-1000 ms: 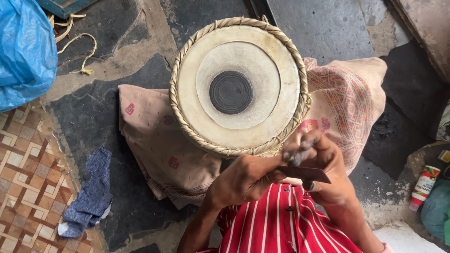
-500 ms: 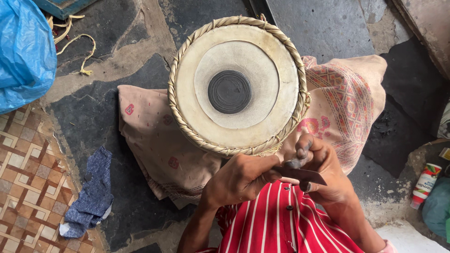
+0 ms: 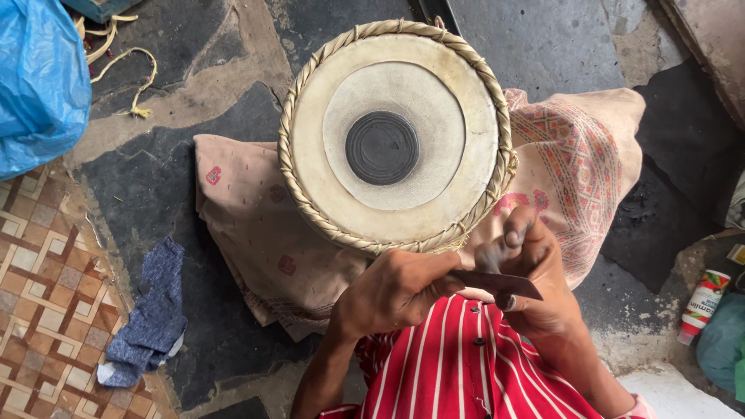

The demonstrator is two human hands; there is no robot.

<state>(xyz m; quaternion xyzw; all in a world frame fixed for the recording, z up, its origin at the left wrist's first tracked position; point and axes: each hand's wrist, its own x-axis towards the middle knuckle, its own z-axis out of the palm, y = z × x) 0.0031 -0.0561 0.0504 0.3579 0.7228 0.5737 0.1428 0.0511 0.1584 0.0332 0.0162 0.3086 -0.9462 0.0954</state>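
Note:
A round drum (image 3: 396, 136) with a pale skin head, a black centre disc and a braided rim stands upright on a patterned beige cloth (image 3: 264, 233). Just below its near rim, my left hand (image 3: 396, 291) pinches one end of a thin dark flat blade (image 3: 497, 284). My right hand (image 3: 535, 275), fingertips blackened, holds the blade's other end with the fingers curled over it. Both hands are over my red-and-white striped shirt (image 3: 458, 365), close to the drum's rim without touching the skin.
A blue plastic bag (image 3: 39, 77) lies at the top left, with yellow cord (image 3: 128, 66) beside it. A blue rag (image 3: 151, 318) lies on the floor at the left by patterned tiles (image 3: 46, 310). A small tube (image 3: 702, 302) stands at the right.
The hands stay together on the blade; the right fingers have shifted slightly along it. The drum has not moved.

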